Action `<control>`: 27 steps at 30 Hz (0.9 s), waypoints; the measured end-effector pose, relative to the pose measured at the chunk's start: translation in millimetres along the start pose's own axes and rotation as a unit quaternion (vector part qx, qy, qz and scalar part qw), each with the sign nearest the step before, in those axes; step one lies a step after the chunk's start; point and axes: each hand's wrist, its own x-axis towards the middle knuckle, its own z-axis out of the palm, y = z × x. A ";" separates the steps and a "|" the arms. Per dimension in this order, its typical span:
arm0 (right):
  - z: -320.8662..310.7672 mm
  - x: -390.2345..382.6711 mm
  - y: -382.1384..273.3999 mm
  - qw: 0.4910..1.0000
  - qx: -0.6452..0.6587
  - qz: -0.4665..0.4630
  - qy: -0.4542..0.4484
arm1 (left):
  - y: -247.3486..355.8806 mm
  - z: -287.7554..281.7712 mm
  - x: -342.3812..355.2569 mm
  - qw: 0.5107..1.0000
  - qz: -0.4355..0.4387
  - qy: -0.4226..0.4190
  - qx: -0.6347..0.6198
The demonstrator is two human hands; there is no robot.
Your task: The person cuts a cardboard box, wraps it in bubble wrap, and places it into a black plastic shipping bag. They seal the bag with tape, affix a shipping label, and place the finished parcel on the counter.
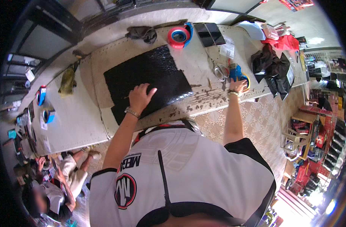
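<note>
The hands are well apart; the left hand (140, 99) lies spread on the black wrap (150, 72) on the table (86, 113), maybe to keep it flat; the right hand (239, 86) touches the blue tape (235, 71) near the scissors (221, 72); I cannot tell if it grips.

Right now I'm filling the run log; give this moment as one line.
left hand: on flat glossy black plastic piece | right hand: touching blue-and-yellow tape dispenser | far side: round red tape roll
</note>
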 end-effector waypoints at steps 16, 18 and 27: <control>-182.8 -240.5 -47.9 0.515 0.741 -0.381 -0.200 | 120.5 -80.8 -19.0 0.844 0.059 0.025 -0.533; -211.8 -232.6 -49.2 0.497 0.731 -0.401 -0.240 | 119.7 -101.2 -24.4 0.846 0.022 0.074 -0.527; -311.8 -179.8 -68.4 0.462 0.534 -0.511 -0.489 | 77.1 -174.3 -74.2 0.898 0.002 -0.059 -0.436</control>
